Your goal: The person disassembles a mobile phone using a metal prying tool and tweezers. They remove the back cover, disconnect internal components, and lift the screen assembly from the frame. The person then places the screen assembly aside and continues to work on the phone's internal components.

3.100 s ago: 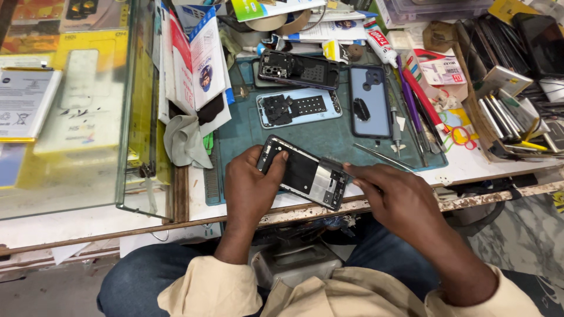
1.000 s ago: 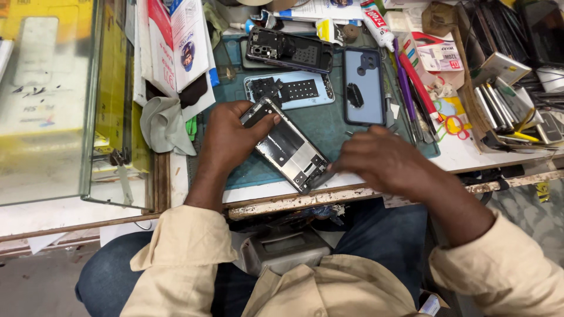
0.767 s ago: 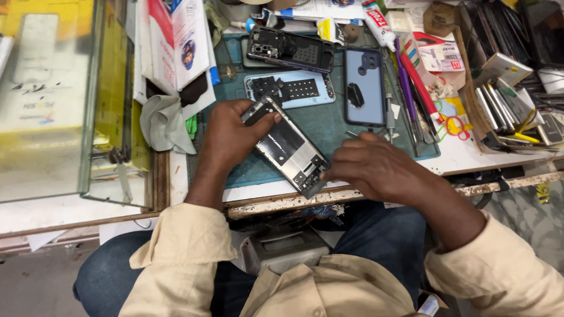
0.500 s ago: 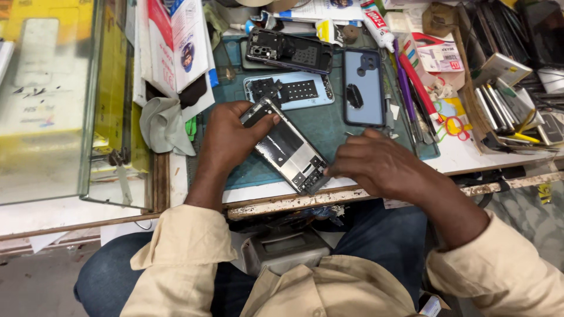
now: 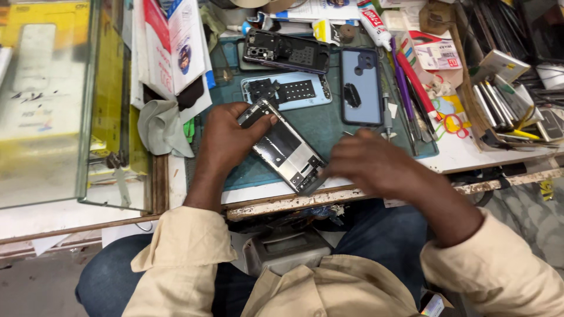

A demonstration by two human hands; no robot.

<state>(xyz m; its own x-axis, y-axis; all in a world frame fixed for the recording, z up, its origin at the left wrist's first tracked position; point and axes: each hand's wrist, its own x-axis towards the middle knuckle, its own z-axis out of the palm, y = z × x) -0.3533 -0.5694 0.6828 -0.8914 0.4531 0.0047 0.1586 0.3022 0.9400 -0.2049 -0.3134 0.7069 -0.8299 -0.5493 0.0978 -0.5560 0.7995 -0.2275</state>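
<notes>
The opened black smartphone with its back cover off and metal shields and circuit board exposed (image 5: 282,149) lies diagonally on the dark green work mat (image 5: 329,126), near the front edge of the cluttered surface (image 5: 470,155). Over the last second it has hardly moved; a few seconds ago it lay flatter across the mat and closer to the edge. The left hand (image 5: 226,138) grasps the phone's upper end as before, thumb across the top corner, pinning it down. What has changed is the right hand (image 5: 367,161): from hovering off to the right it has slid in to the phone's lower end, fingers curled at that corner; whether they pinch a small tool or part there cannot be told, since the hand is blurred. So the work seems to have settled on the phone's bottom section. Behind lie a pale blue phone back panel with black parts on it (image 5: 288,91) and a dark blue phone back cover (image 5: 361,85), both untouched.
</notes>
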